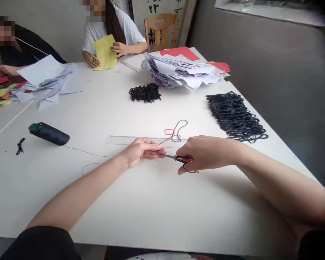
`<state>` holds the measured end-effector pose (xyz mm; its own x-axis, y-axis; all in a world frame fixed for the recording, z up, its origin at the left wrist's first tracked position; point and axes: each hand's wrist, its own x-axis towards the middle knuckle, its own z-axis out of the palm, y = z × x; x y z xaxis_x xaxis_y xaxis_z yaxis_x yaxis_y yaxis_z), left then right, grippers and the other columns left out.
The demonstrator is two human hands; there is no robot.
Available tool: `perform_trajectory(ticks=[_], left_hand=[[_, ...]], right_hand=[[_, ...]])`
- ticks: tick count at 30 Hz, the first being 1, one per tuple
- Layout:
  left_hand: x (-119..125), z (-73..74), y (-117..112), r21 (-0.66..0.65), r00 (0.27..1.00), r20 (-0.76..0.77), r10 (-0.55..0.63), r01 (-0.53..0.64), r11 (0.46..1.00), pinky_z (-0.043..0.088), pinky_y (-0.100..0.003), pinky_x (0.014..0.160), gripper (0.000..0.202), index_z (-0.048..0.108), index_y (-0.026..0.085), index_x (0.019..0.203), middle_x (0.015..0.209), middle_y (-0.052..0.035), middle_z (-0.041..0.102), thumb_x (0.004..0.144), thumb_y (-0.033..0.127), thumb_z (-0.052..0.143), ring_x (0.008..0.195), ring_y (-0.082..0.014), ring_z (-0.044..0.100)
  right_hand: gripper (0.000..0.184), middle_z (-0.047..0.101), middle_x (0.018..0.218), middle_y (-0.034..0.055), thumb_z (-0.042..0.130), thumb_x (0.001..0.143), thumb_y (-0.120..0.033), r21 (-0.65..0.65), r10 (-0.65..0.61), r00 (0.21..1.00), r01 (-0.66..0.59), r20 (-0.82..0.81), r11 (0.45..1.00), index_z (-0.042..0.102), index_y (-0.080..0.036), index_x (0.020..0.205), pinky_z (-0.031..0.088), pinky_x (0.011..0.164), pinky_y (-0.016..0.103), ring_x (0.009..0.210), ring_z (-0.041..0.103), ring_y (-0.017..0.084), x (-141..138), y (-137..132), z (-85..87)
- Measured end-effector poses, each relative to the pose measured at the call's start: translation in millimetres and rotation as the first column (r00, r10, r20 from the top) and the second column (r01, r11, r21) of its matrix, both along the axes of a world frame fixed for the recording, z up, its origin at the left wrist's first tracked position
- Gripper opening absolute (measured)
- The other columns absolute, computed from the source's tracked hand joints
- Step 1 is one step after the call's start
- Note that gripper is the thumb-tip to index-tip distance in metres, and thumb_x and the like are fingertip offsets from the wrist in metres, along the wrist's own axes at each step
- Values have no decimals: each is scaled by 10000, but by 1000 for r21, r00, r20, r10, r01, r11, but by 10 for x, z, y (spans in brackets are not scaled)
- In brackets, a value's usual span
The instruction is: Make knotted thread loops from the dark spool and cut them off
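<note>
Black cord (173,135) pinched by left fingers (151,147), right fingers (184,148) gripping scissors (175,157), ruler (121,140) part-hidden, spool (52,134) leftward

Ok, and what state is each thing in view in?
Scissors: in the right hand, blade opening unclear
Thin cord: curled
Black spool: on its side, thread trailing
Ruler: flat, partly hidden by the left hand
Long black cords: laid together
Small black bundle: heaped
White paper stack: uneven
Yellow sheet: held up, creased
</note>
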<state>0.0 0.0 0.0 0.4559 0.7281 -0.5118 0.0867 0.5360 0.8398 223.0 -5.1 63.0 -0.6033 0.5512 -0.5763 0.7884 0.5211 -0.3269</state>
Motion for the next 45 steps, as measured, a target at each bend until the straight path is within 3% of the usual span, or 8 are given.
perform_trajectory(ticks=[10, 17, 22, 28, 32, 37, 40, 45], left_hand=[[9, 74, -15, 320, 963, -267, -32, 120, 940, 521, -310, 733, 257, 696, 186, 810, 922, -63, 731, 836, 424, 603, 824, -192, 683], [-22, 125, -41, 905, 775, -411, 480, 284, 316, 429, -356, 899, 172, 662, 201, 810, 958, -45, 591, 902, 263, 531, 965, -189, 556], [-8, 195, -86, 949, 838, -314, 447, 277, 148, 452, -328, 843, 155, 639, 204, 834, 912, -33, 610, 924, 232, 516, 910, -169, 564], [-64, 364, -82, 969, 857, -228, 461, 155, 191, 465, -323, 904, 158, 651, 210, 800, 972, -36, 593, 907, 250, 542, 968, -166, 584], [-354, 427, 34, 977, 799, -151, 582, 32, 209, 417, -350, 1023, 163, 661, 212, 777, 1158, -50, 585, 886, 288, 568, 1145, -197, 549], [-799, 216, 34, 953, 710, -199, 676, -19, 301, 444, -386, 1013, 207, 627, 213, 816, 1157, -50, 672, 901, 369, 521, 1104, -217, 614], [-978, 19, -74, 828, 739, -478, 475, 198, 525, 431, -404, 1030, 240, 632, 229, 837, 1162, -36, 693, 906, 411, 490, 1169, -239, 589], [-1114, -142, -197, 675, 732, -653, 194, 446, 587, 230, -446, 1164, 278, 660, 260, 883, 1280, 2, 632, 918, 437, 448, 1347, -230, 419]], right_hand=[[250, 611, 787, 14, 558, 826, -196, 52, 173, 984, -175, 46, 983, 570, -247, 1070, 271, 474, 240, 629, 542, 157, -76, -236, -137], [232, 568, 793, 26, 511, 760, 39, 362, 313, 949, -279, -36, 889, 566, -165, 858, 281, 449, 242, 518, 467, 101, -192, -574, -304], [93, 564, 1108, 171, 517, 901, -191, 643, 168, 864, 210, -475, 736, 524, -128, 968, 502, 696, 345, 861, 609, 224, -233, -362, -312], [307, 626, 836, 66, 474, 932, -453, 31, -169, 502, 365, -848, 931, 561, -163, 981, 499, 711, 322, 764, 598, 162, -184, 52, -365], [450, 299, 519, -64, 462, 907, -565, -170, -351, 290, 503, -890, 847, 579, -147, 789, 244, 431, 213, 457, 269, 60, -48, 179, -281], [432, 230, 524, -72, 558, 846, -575, -111, -371, 492, 480, -788, 870, 596, -154, 761, 145, 405, 222, 456, 184, 52, 130, 229, 14], [388, 257, 539, -63, 584, 836, -542, -10, -312, 702, 398, -640, 917, 599, -165, 747, 179, 412, 216, 471, 216, 55, 247, 215, 132], [416, 328, 555, -41, 523, 859, -573, 82, -331, 772, 440, -543, 894, 584, -177, 748, 236, 420, 225, 482, 269, 63, 598, 131, 178]])
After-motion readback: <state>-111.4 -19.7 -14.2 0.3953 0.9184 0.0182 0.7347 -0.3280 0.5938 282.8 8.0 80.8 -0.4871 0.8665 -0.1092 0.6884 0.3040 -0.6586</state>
